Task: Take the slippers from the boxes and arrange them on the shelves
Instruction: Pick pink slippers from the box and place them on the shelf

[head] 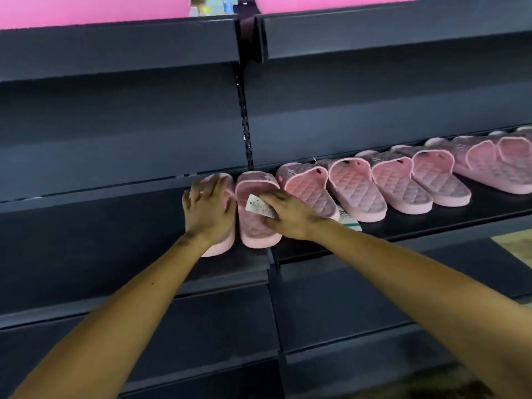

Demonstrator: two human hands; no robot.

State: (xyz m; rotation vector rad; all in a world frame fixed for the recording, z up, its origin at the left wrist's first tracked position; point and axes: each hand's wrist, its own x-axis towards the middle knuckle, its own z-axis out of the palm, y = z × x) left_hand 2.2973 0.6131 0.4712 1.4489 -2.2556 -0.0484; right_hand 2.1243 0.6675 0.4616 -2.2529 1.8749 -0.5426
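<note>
Head view: Past the lower shelf (pixel 201 326), both forearms stretched to the middle shelf (pixel 100 226). There a pair of pink slippers (pixel 256 234) sat near the front edge, just left of the seam between two shelf boards, at the left end of the row (pixel 374 191). The left hand (pixel 208 210) lay flat over the left slipper's strap, fingers spread. The right hand (pixel 290 216) bent over the other slipper's insole, thumb and forefinger apparently pinching its paper tag (pixel 257 207). With the heels close to the lip, a hard nudge could likely tip the light pair off the front. A sideways shove could knock the close-packed neighbours askew, and a tug on the tag might tear it or drag the slipper. The slippers looked like soft moulded foam, quilted in diamonds on insole and strap, with rounded edges and thick soles. The shelves were dark matt metal with folded front lips, hung from a slotted upright (pixel 245 125). Farthest off, the upper shelf (pixel 115 47) ran beneath a bright pink band (pixel 86 10).
</note>
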